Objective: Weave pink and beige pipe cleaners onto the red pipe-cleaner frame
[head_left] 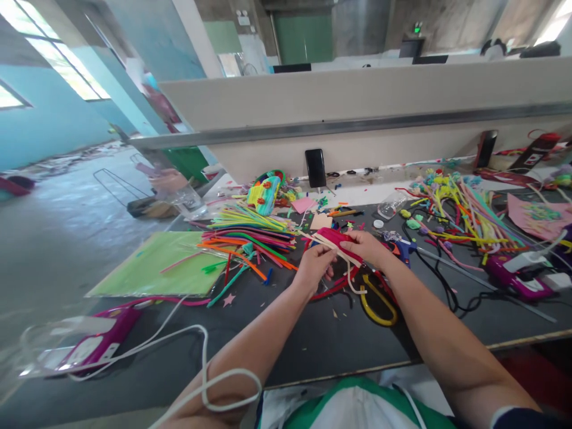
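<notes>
Above the grey table, both hands are closed on a flat crimson piece [335,237] with cream strips along its near edge; it looks made of pipe cleaners. My left hand [316,267] pinches the strips at the lower left. My right hand [367,249] grips the piece at its right end, fingers over the top. A bent cream pipe cleaner [351,280] hangs below the piece. Red pipe cleaners [328,292] lie on the table under the hands. Close to my right forearm is a yellow loop-shaped handle [378,313]. A blue glue gun [406,250] lies beyond that forearm.
Bundled coloured pipe cleaners [250,229] lie left, beside a green sheet in plastic [147,265]. More pipe cleaners [465,208] are piled right. A phone [315,168] leans on the partition. Purple power strips [518,280] and cables flank the work; a white cable [205,357] crosses my left arm.
</notes>
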The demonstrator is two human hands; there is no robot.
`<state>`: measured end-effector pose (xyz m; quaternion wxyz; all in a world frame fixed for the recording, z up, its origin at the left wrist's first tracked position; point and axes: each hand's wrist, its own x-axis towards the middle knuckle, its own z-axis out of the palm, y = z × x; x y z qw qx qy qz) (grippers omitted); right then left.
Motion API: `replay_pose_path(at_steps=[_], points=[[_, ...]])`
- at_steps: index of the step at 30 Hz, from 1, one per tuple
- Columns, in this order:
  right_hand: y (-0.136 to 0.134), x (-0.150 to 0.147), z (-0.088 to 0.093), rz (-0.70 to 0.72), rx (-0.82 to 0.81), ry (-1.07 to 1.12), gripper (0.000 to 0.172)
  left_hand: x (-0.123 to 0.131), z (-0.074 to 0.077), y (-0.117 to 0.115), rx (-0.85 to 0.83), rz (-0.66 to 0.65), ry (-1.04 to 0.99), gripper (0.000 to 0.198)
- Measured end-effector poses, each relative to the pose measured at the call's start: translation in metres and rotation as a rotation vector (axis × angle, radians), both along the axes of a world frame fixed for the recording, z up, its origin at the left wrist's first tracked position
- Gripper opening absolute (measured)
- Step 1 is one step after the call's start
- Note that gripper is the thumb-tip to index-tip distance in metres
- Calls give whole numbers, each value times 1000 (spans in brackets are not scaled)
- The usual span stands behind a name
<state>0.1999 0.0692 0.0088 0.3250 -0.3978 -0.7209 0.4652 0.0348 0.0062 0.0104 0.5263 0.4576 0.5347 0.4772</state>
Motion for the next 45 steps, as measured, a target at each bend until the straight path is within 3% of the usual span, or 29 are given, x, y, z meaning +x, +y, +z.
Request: replay_pose_path(at_steps=[5, 11, 20, 29, 37, 45], points=[[-2, -5, 1, -29, 111, -36, 33, -4, -4, 5, -57, 23, -104, 35], [-5, -7, 3, 56, -50, 68, 59, -5, -7, 7, -57, 71, -190, 34], [-7, -10, 4, 10, -106, 70, 58, -2, -8, 5, -42, 70, -153, 33], [-13, -11, 12, 72, -281, 202, 73, 1, -13, 4, -47, 76, -186, 29], [-9, -6, 8, 72, -199, 92, 72, -3, -15, 7, -55, 1, -156, 33], [-6, -1, 2, 141, -177, 148, 79, -6, -16, 8, -79, -92, -97, 38]])
